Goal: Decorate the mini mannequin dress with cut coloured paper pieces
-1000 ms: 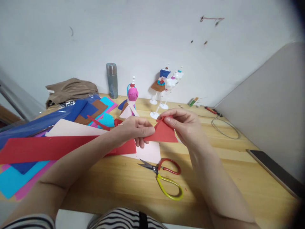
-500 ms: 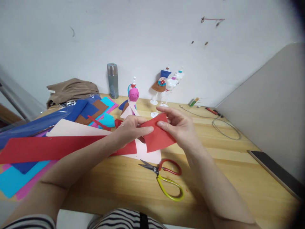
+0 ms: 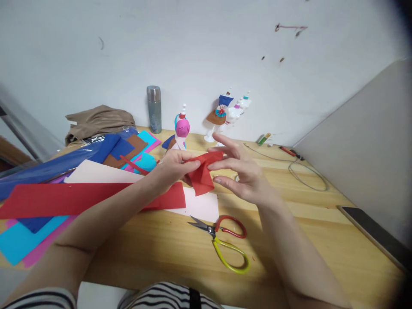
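Pinched between the thumb and fingers of my left hand (image 3: 176, 168) is a small piece of red fabric (image 3: 202, 177), creased and hanging down. My right hand (image 3: 236, 171) is at the fabric's right side, its fingers spread and the fingertips touching or very near it; the thumb is apart from the cloth. Scissors (image 3: 210, 230) with one red and one yellow handle lie with parted blades on the table below the hands. A long red strip (image 3: 71, 199) lies under my left forearm, over a pale pink sheet (image 3: 206, 204).
Small dressed dress-form stands (image 3: 182, 128) (image 3: 220, 112) are near the wall, with a flask (image 3: 154, 109) to their left. Coloured sheets (image 3: 35, 240) and brown cloth (image 3: 99, 122) lie left. A cable (image 3: 298, 174) and a phone (image 3: 370, 231) lie right.
The right hand's thumb has come off the red fabric and its fingers have spread. The fabric, flat before, is now creased and folded, held by my left hand.
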